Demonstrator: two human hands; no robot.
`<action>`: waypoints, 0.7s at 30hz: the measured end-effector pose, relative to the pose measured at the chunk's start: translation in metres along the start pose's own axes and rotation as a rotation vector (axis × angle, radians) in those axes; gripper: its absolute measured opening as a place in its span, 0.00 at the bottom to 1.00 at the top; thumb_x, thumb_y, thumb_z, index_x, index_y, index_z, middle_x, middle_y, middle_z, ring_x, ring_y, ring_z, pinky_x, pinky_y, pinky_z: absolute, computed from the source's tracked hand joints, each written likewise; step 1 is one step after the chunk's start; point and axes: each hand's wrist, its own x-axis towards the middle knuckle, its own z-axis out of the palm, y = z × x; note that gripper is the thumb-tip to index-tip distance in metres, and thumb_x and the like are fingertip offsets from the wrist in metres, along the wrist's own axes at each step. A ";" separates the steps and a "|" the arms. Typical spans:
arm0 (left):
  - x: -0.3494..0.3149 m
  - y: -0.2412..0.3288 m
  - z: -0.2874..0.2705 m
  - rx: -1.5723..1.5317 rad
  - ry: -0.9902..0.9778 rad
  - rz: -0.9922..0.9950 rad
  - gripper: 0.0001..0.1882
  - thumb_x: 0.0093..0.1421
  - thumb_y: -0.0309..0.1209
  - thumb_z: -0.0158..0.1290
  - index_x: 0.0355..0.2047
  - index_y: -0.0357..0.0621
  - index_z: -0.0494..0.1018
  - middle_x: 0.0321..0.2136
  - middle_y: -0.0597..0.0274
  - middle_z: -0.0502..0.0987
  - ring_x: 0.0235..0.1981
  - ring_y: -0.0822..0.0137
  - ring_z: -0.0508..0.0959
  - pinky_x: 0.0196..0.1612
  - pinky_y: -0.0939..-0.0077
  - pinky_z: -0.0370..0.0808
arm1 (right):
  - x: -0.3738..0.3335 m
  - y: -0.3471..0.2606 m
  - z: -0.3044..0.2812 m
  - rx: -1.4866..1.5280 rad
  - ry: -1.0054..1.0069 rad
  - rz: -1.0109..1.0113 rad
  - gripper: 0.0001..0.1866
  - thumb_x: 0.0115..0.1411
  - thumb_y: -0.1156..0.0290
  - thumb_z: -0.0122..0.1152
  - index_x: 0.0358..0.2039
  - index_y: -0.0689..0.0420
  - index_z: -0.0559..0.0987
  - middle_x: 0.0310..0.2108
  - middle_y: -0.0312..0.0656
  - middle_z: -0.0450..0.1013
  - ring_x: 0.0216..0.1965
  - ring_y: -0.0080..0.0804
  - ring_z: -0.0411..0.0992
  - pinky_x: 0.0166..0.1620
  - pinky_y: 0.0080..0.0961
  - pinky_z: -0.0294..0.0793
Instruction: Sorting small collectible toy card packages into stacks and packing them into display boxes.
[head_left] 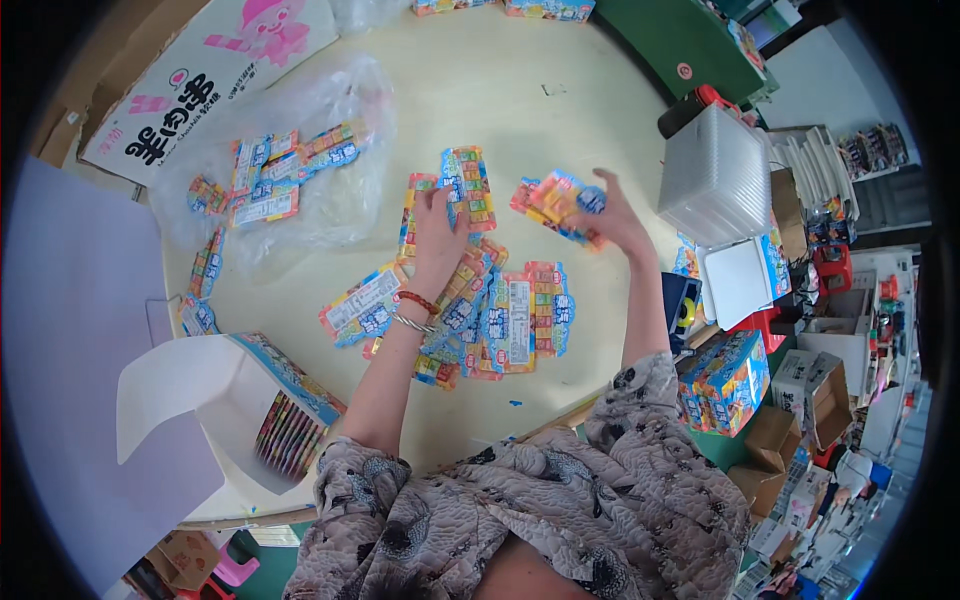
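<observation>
My left hand (437,237) presses flat on colourful flat packets (468,185) lying on the round cream table (520,100), at the top of a loose pile of packets (510,320). A red bead bracelet and a silver bangle ring that wrist. My right hand (612,212) is raised just above the table to the right, its fingers closed on a small bunch of the same packets (556,200).
An open display box (290,400) holding stacked packets stands at the near left. A clear plastic bag (300,160) with more packets lies at the far left, beside a printed carton (200,80). White trays (715,175) and boxes (725,380) crowd the right.
</observation>
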 end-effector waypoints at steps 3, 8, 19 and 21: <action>0.014 0.002 -0.002 0.052 0.034 0.081 0.23 0.53 0.26 0.57 0.50 0.39 0.67 0.47 0.48 0.66 0.49 0.49 0.67 0.53 0.57 0.67 | -0.004 0.019 0.015 -0.176 -0.060 0.005 0.55 0.32 0.58 0.78 0.60 0.58 0.59 0.43 0.54 0.72 0.48 0.48 0.71 0.53 0.33 0.68; 0.024 0.001 -0.012 0.420 0.044 0.006 0.28 0.50 0.30 0.61 0.52 0.45 0.67 0.48 0.49 0.66 0.51 0.50 0.65 0.52 0.59 0.65 | 0.001 -0.011 0.022 -0.752 -0.202 0.152 0.56 0.26 0.55 0.79 0.58 0.57 0.63 0.55 0.48 0.64 0.60 0.44 0.58 0.59 0.43 0.56; 0.010 -0.003 -0.025 0.476 0.003 -0.250 0.43 0.39 0.42 0.71 0.50 0.34 0.62 0.45 0.46 0.66 0.49 0.48 0.65 0.54 0.58 0.62 | 0.018 -0.006 0.014 -0.651 -0.277 0.036 0.51 0.26 0.56 0.79 0.53 0.56 0.65 0.50 0.45 0.66 0.58 0.42 0.60 0.56 0.42 0.58; 0.012 -0.003 -0.025 0.500 0.034 -0.331 0.44 0.36 0.43 0.72 0.49 0.36 0.63 0.44 0.47 0.67 0.49 0.49 0.66 0.54 0.60 0.63 | 0.019 -0.011 0.016 -0.664 -0.254 -0.017 0.50 0.27 0.58 0.79 0.52 0.57 0.65 0.48 0.45 0.68 0.56 0.43 0.62 0.55 0.40 0.60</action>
